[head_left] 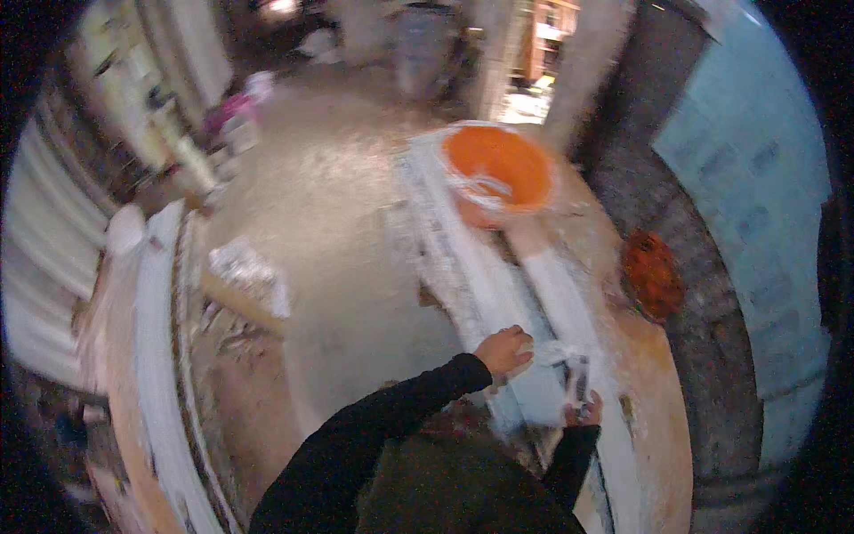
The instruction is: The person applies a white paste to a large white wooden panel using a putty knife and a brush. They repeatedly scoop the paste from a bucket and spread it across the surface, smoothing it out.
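The dim workshop floor (329, 214) lies left of a white-smeared counter (656, 374), with an orange bucket (520, 169) on it at upper centre-right. Lower right of centre, the fingers of the right hand (583, 411) seem wrapped around a smeared tool (578, 378), while those of the left hand (504, 353) curl at a white clump (544, 352), blur hiding whether they grip it. If wet and slick, the clump could slip onto the counter, or the tool twist.

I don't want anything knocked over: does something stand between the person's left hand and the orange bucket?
Nothing visible stands between the left hand and the orange bucket; low white strips run there, though the picture is blurred.
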Motion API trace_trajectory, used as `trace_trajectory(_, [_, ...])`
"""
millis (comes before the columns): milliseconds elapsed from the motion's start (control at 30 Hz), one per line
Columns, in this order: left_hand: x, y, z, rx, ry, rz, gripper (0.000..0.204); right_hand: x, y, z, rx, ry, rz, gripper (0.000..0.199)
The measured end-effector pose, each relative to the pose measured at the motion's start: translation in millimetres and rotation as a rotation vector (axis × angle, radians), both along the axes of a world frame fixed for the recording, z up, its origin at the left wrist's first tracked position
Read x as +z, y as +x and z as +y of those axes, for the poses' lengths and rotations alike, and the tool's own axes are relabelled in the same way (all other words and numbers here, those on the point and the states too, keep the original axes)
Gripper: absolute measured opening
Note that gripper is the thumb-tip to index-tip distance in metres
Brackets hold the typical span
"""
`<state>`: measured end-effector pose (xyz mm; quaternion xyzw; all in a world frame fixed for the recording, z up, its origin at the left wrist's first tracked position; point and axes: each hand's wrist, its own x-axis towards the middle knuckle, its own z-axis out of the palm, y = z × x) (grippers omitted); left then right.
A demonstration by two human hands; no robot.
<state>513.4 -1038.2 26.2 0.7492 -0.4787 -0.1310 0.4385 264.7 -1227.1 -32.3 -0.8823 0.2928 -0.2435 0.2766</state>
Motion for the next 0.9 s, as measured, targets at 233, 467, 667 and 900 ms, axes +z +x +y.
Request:
trace_trajectory(233, [18.2,16.0,260.2,0.499,-0.077,0.253,0.023,47.7,141.0,100.4,0.542,0.195,-0.073,0.05])
trace_trajectory(467, [79.1,-113.7,593.5,1.405,-0.226,0.214,0.023,97.8,265.1,415.8,1.223,0.322,-0.204,0.051])
trace_trajectory(667, [59.5,-289.7,777.3,2.26,0.08,0.029,0.029,146.2,235.7,637.1,1.659,0.588,0.182,0.044])
trace_trajectory(900, [10.7,-300.1,822.1,2.076,0.431,0.093,0.065,142.8,206.4,778.7,2.193,0.388,0.162,0.033])
